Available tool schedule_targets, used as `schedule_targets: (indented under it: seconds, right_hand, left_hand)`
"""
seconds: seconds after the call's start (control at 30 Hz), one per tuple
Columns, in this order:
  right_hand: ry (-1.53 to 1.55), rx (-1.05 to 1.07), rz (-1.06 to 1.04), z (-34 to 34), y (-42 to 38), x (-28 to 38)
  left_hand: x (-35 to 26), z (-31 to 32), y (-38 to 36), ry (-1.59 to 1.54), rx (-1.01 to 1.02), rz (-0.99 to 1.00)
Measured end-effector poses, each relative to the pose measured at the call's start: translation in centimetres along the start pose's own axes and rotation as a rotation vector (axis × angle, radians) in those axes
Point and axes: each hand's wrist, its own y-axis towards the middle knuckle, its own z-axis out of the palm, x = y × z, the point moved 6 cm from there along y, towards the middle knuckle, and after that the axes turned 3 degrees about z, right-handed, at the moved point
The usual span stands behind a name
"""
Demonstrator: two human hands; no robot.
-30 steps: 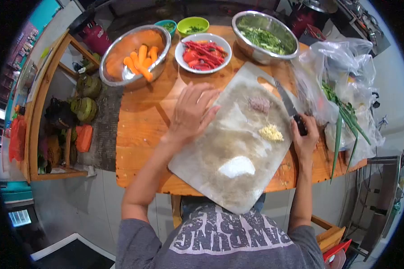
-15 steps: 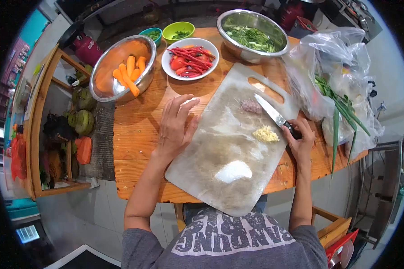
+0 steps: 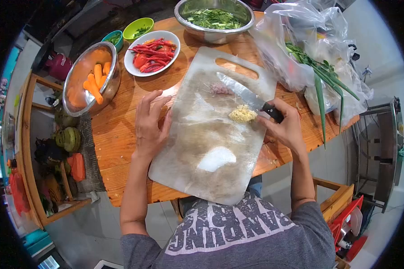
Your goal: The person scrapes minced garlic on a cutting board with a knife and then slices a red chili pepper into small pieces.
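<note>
My right hand [image 3: 285, 123] grips the black handle of a kitchen knife [image 3: 241, 91]. Its blade slants up and left over the white cutting board [image 3: 193, 172], tip close to a small heap of finely chopped pinkish shallot [image 3: 221, 88]. Just left of my right fingers sits a pile of minced garlic [image 3: 243, 114]. Lower on the board is a white patch that looks like salt [image 3: 217, 158]. My left hand [image 3: 152, 123] is empty, fingers apart, along the board's left edge.
Beyond the board stand a bowl of red chilies and tomatoes [image 3: 152, 53], a metal bowl of carrots [image 3: 111, 92], a metal bowl of cut greens [image 3: 214, 36], and small green [image 3: 138, 29] and teal bowls [image 3: 113, 39]. Plastic bags [image 3: 321, 54] with spring onions [image 3: 320, 85] occupy the right side.
The whole view has shifted and turned a little. Relative to the board, the knife has moved left, its blade now nearer the shallot and garlic. My left hand stays beside the board, fingers apart.
</note>
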Motion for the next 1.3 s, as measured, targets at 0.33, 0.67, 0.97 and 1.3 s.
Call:
schedule_targets:
  seconds: [0.33, 0.67, 0.97, 1.3]
  right_hand:
    - [-0.082, -0.034, 0.050, -0.3, 0.7, -0.6]
    - [-0.254, -0.100, -0.071, -0.7, 1.2, 1.0]
    - [-0.059, -0.109, -0.022, -0.3, 1.2, -1.0]
    - [-0.030, -0.067, -0.062, 0.4, 1.8, -0.9]
  left_hand:
    - [0.9, -0.4, -0.2, 0.045, -0.041, 0.035]
    - [1.6, -2.5, 5.2, 0.161, -0.006, 0.035]
    - [8.5, -0.5, 12.3, 0.474, 0.260, -0.018]
    - [9.2, 1.7, 12.8, 0.641, 0.493, -0.044]
